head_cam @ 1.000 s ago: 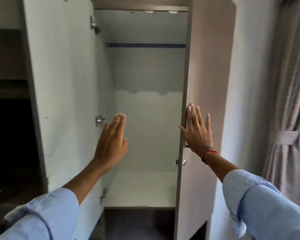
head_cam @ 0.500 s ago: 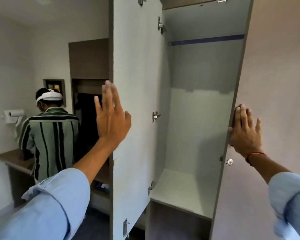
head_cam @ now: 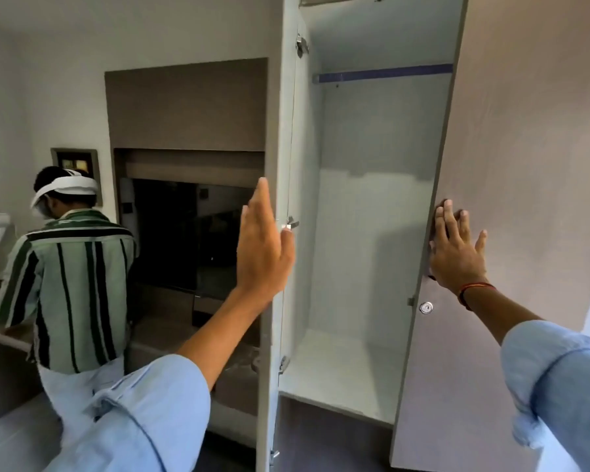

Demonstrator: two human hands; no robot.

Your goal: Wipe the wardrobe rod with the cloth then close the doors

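1. Head view: we face the wardrobe, both doors ajar.
2. Our right hand lies flat, fingers spread, on the right door.
3. Our left hand, fingers straight and together, rests against the left door edge.
4. We see the blue rod high inside.
5. We see no cloth.

Pale grey walls close the room, evenly lit with no lamp in view. A dark brown recessed unit fills the far wall, and a black glossy panel beneath it reflects the room. A small framed panel hangs beside it. A second person in a striped shirt stands at a brown counter, facing away. The floor is grey.
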